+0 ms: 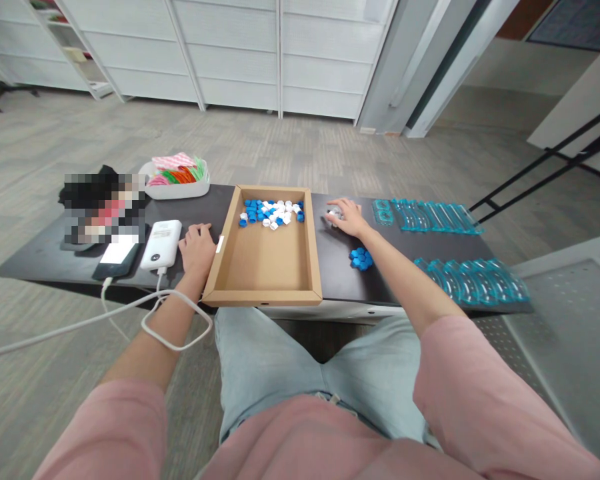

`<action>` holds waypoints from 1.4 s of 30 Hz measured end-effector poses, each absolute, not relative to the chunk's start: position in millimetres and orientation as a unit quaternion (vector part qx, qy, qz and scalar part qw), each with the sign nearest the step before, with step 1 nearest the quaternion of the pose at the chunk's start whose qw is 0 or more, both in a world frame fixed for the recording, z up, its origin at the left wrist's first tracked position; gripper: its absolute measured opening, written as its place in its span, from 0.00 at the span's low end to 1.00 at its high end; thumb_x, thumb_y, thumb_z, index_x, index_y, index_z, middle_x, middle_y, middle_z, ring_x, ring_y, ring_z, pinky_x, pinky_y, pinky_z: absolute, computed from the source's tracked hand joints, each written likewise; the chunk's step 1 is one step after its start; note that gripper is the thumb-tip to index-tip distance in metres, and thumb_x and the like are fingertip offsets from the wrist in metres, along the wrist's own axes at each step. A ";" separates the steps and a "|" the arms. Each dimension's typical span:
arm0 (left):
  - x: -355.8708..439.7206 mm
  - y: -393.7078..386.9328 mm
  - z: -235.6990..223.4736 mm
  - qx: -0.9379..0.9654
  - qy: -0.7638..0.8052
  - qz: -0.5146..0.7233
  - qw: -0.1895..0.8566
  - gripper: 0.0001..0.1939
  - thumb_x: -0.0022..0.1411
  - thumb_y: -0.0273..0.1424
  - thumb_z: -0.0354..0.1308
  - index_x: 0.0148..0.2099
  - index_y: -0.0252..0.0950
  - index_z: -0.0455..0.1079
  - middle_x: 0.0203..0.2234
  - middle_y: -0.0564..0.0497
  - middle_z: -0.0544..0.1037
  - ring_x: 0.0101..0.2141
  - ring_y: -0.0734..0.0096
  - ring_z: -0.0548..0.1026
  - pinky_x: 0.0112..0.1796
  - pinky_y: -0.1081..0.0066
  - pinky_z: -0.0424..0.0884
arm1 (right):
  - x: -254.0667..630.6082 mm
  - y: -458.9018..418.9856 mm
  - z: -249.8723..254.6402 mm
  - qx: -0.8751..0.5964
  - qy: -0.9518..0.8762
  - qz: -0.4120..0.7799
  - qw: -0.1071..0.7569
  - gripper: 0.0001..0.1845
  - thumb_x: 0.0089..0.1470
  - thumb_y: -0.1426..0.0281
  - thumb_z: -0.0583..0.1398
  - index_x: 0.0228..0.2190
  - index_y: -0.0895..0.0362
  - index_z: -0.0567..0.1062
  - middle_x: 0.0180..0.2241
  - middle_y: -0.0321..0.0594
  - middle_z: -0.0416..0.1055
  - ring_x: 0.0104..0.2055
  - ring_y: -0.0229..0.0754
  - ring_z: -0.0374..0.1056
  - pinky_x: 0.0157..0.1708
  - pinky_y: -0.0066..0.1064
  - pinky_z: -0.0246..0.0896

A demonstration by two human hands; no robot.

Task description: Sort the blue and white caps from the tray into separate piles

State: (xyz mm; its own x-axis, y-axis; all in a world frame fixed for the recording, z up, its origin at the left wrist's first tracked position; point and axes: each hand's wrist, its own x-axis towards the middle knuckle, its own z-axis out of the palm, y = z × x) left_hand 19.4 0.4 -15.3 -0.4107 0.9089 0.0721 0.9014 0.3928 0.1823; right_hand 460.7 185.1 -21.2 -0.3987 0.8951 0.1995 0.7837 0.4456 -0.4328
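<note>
My left hand (198, 251) lies on the dark table just left of a shallow cardboard tray (314, 267), fingers loosely spread and nothing in them. Across the tray, my right hand (349, 217) curves its thumb and fingers around a small cluster of white hexagonal pieces (335, 213) on the tabletop, partly covered by the hand. Nearer to me sits a flower-shaped cluster of blue hexagonal pieces (361, 259), below the right wrist and apart from it. Inside the tray, loose blue pieces (251, 212) and white pieces (275, 217) are heaped toward the far side.
Rows of clear teal plastic parts (437, 217) and curved teal parts (473, 280) lie at the right. On the left are a white power bank (162, 245), a phone (117, 257), looping white cables (180, 347) and a white bin (177, 191) with colourful contents.
</note>
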 end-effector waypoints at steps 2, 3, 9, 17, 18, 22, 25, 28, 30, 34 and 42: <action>18.4 0.9 -17.6 0.541 0.834 0.101 0.018 0.31 0.87 0.32 0.44 0.82 0.30 0.69 0.73 0.21 0.72 0.72 0.33 0.74 0.68 0.44 0.68 | 448.6 186.7 -8.4 -0.507 -0.818 0.127 0.242 0.24 0.76 0.55 0.62 0.64 0.50 0.85 0.67 0.57 0.81 0.70 0.70 0.70 0.72 0.63 0.60; 18.0 1.1 -18.5 0.541 0.835 0.103 0.018 0.30 0.87 0.33 0.45 0.82 0.30 0.69 0.73 0.22 0.72 0.72 0.32 0.73 0.68 0.44 0.68 | 438.4 187.3 -1.2 -0.492 -0.825 0.124 0.249 0.23 0.76 0.56 0.61 0.63 0.51 0.85 0.65 0.57 0.82 0.68 0.68 0.72 0.70 0.60 0.61; 16.5 1.1 -19.6 0.547 0.831 0.104 0.018 0.30 0.87 0.32 0.45 0.81 0.28 0.70 0.73 0.19 0.71 0.72 0.31 0.74 0.68 0.43 0.68 | 342.3 177.4 31.2 -0.343 -0.931 0.092 0.079 0.15 0.70 0.64 0.68 0.54 0.53 0.89 0.52 0.50 0.88 0.59 0.60 0.79 0.64 0.50 0.59; 14.3 0.1 -21.1 0.552 0.827 0.106 0.006 0.31 0.87 0.36 0.45 0.81 0.37 0.72 0.72 0.22 0.72 0.71 0.32 0.75 0.67 0.44 0.69 | 287.0 154.5 37.8 -0.349 -0.935 0.055 -0.033 0.12 0.65 0.75 0.68 0.45 0.53 0.92 0.50 0.52 0.91 0.57 0.60 0.83 0.61 0.46 0.62; 14.3 0.3 -21.1 0.550 0.828 0.108 0.008 0.31 0.86 0.35 0.44 0.81 0.38 0.72 0.73 0.23 0.73 0.71 0.33 0.74 0.67 0.44 0.69 | 288.7 153.1 37.7 -0.340 -0.937 0.073 -0.016 0.12 0.65 0.75 0.68 0.47 0.53 0.91 0.51 0.50 0.91 0.57 0.59 0.83 0.59 0.44 0.64; 15.2 1.3 -20.6 0.547 0.830 0.110 0.014 0.31 0.86 0.34 0.44 0.81 0.32 0.70 0.73 0.21 0.72 0.72 0.32 0.74 0.69 0.43 0.68 | 312.9 154.1 34.2 -0.307 -0.930 0.173 0.100 0.12 0.67 0.75 0.67 0.49 0.54 0.89 0.50 0.46 0.89 0.49 0.51 0.82 0.50 0.37 0.69; 16.6 1.4 -19.4 0.547 0.830 0.109 0.017 0.31 0.87 0.35 0.45 0.81 0.29 0.69 0.74 0.20 0.71 0.73 0.31 0.73 0.70 0.43 0.68 | 354.9 159.2 29.8 -0.319 -0.893 0.236 0.210 0.10 0.65 0.70 0.69 0.47 0.55 0.86 0.47 0.44 0.87 0.43 0.47 0.78 0.48 0.37 0.72; 18.3 0.9 -17.7 0.547 0.830 0.107 0.017 0.30 0.87 0.34 0.45 0.81 0.28 0.69 0.74 0.19 0.71 0.73 0.31 0.73 0.70 0.43 0.67 | 413.5 162.5 23.9 -0.400 -0.829 0.272 0.282 0.16 0.59 0.66 0.72 0.49 0.54 0.84 0.42 0.41 0.85 0.38 0.47 0.77 0.45 0.39 0.74; 19.4 0.4 -16.3 0.547 0.830 0.106 0.018 0.30 0.87 0.33 0.44 0.80 0.26 0.70 0.74 0.19 0.70 0.72 0.30 0.74 0.69 0.43 0.68 | 453.1 161.9 18.4 -0.470 -0.784 0.271 0.301 0.17 0.58 0.65 0.73 0.49 0.53 0.84 0.39 0.40 0.84 0.38 0.48 0.78 0.45 0.40 0.76; 20.5 -0.3 -14.4 0.547 0.830 0.105 0.014 0.30 0.87 0.33 0.43 0.80 0.26 0.70 0.73 0.19 0.71 0.72 0.30 0.75 0.69 0.42 0.69 | 511.0 153.3 3.0 -0.581 -0.723 0.219 0.302 0.14 0.60 0.67 0.73 0.47 0.53 0.85 0.46 0.47 0.88 0.43 0.52 0.83 0.52 0.44 0.79; 22.0 0.7 -12.5 0.539 0.837 0.099 0.012 0.30 0.88 0.33 0.44 0.80 0.27 0.71 0.74 0.20 0.72 0.71 0.29 0.76 0.69 0.42 0.70 | 533.7 143.6 -17.0 -0.597 -0.755 0.173 0.209 0.07 0.68 0.69 0.71 0.45 0.57 0.90 0.50 0.53 0.89 0.49 0.55 0.84 0.62 0.47 0.79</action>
